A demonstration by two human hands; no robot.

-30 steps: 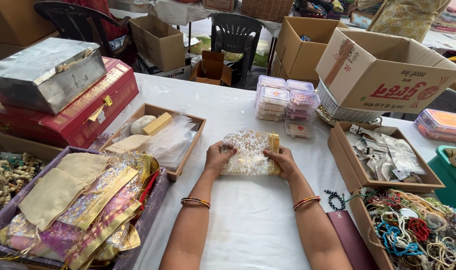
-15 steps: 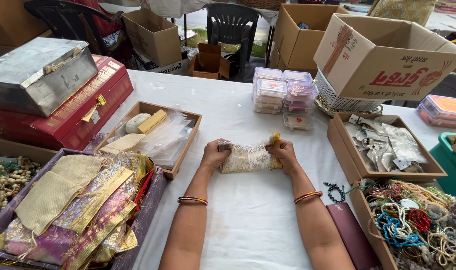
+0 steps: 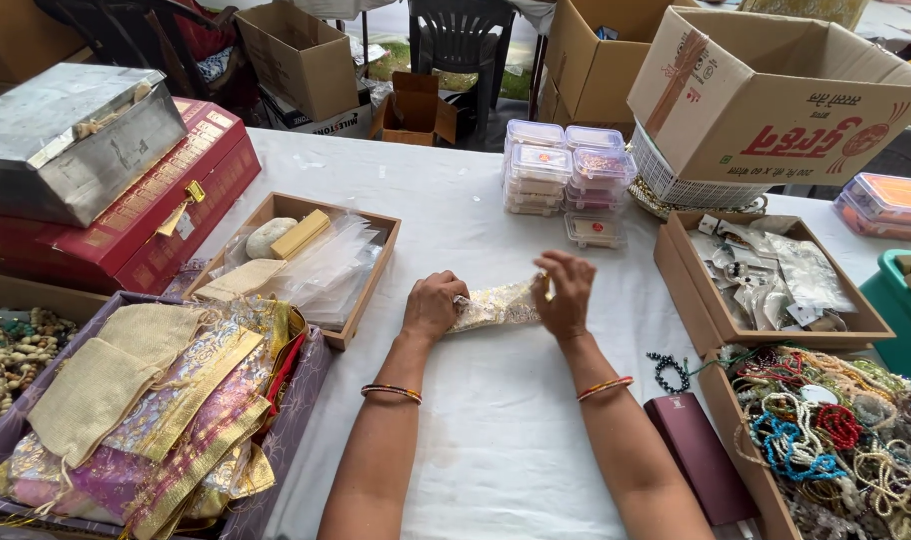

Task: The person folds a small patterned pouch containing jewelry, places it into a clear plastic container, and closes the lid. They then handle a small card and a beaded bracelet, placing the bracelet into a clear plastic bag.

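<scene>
The left hand (image 3: 434, 307) is clenched around one end of the white-and-gold pouch (image 3: 496, 306), which lies rolled narrow on the desk (image 3: 496, 440). The right hand (image 3: 566, 293) pinches the other end with thumb and forefinger, remaining fingers spread loose. A second ago the pouch was held flat and wide between both hands

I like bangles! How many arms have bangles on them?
2. One set of bangles is on the left wrist, near the left hand; the other bangles are on the right wrist, below the right hand.
</scene>
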